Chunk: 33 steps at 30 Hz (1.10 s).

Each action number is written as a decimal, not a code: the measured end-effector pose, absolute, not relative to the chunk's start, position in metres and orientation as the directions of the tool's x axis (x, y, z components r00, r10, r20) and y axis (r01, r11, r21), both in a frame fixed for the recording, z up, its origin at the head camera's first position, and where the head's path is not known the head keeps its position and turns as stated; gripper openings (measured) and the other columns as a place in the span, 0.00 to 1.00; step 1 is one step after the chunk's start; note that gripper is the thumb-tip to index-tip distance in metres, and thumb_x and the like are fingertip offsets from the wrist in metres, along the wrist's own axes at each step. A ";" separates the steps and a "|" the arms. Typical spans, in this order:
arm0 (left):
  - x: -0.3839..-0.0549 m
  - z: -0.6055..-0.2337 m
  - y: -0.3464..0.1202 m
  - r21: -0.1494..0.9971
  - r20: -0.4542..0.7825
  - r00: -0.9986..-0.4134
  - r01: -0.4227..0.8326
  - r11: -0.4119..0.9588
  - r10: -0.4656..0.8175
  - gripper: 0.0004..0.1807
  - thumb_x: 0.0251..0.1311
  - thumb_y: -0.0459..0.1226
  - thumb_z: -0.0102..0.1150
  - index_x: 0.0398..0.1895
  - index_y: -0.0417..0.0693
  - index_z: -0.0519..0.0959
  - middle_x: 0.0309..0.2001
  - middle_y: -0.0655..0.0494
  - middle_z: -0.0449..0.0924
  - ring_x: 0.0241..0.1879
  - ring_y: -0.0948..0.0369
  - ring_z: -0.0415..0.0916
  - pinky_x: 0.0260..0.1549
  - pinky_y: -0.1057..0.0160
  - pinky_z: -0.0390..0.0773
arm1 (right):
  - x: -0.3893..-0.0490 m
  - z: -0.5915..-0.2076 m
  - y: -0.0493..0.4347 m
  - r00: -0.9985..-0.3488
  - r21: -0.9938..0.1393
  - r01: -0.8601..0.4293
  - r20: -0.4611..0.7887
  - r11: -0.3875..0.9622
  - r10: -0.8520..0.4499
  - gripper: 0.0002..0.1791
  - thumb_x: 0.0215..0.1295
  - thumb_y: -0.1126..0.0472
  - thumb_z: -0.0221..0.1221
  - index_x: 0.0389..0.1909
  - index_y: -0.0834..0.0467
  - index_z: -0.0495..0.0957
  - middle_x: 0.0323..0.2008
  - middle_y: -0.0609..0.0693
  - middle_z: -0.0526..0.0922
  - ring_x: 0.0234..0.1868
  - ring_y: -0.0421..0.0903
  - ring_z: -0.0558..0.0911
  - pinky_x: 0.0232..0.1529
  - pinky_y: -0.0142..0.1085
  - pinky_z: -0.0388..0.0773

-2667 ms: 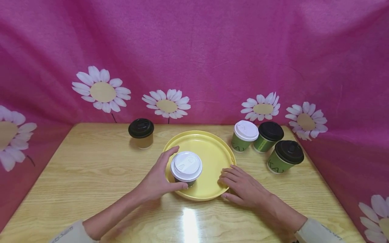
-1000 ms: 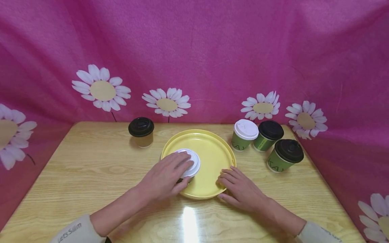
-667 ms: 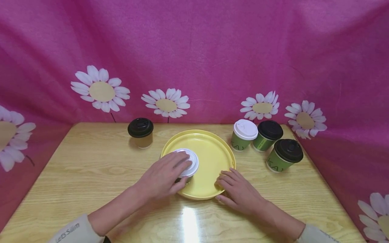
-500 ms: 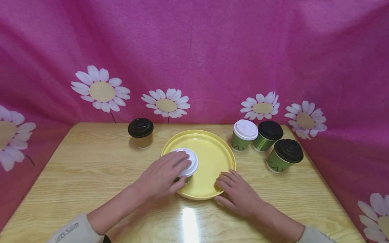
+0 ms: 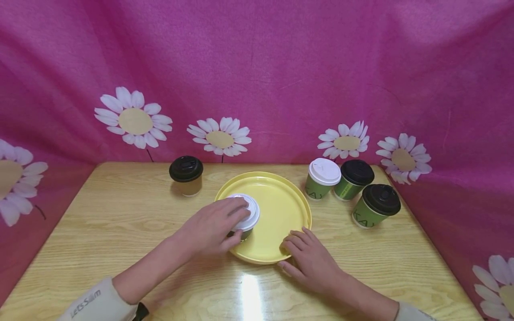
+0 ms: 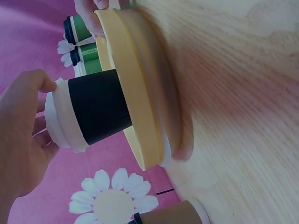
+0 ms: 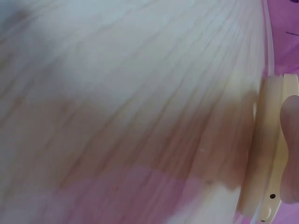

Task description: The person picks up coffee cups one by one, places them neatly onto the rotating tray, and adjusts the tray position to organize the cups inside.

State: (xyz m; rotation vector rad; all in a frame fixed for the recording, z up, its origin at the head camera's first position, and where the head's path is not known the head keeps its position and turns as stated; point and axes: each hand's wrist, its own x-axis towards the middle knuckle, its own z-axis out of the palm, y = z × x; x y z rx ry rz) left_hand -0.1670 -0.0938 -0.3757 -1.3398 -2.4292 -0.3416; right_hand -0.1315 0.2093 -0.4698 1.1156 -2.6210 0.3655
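Observation:
A dark paper cup with a white lid stands upright at the left side of a round yellow tray. My left hand holds it from above, fingers over the lid and thumb at the lid's near edge. In the left wrist view the thumb touches the lid rim and the fingers curl behind it. My right hand grips the tray's near right rim, fingertips inside and thumb outside. Only a piece of that hand shows in the right wrist view, against the tray wall.
On the wooden table, a brown cup with a black lid stands at the back left. To the tray's right are a green cup with a white lid and two green cups with black lids. A pink flowered cloth hangs behind.
My left hand has gone from around the cup's side to over its lid, and the cup has shifted slightly left and back. My right hand has slid along the rim toward me.

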 end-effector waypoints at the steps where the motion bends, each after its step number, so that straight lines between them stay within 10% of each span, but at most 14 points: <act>1: -0.167 -0.375 -0.094 0.044 0.407 -0.496 0.849 0.526 0.767 0.18 0.58 0.40 0.60 0.51 0.43 0.76 0.55 0.48 0.74 0.58 0.52 0.72 0.61 0.57 0.71 | -0.130 -0.470 0.208 -0.671 -0.123 -0.726 0.343 0.677 -0.658 0.18 0.70 0.42 0.57 0.45 0.53 0.77 0.47 0.48 0.78 0.59 0.54 0.73 0.67 0.58 0.59; 33: -0.176 -0.369 -0.092 0.050 0.388 -0.556 0.809 0.586 0.735 0.09 0.61 0.37 0.59 0.41 0.43 0.77 0.50 0.49 0.76 0.51 0.55 0.75 0.50 0.57 0.79 | -0.110 -0.468 0.177 -0.731 -0.070 -0.634 0.380 0.770 -0.567 0.16 0.67 0.43 0.56 0.38 0.53 0.76 0.41 0.47 0.78 0.48 0.52 0.77 0.63 0.55 0.64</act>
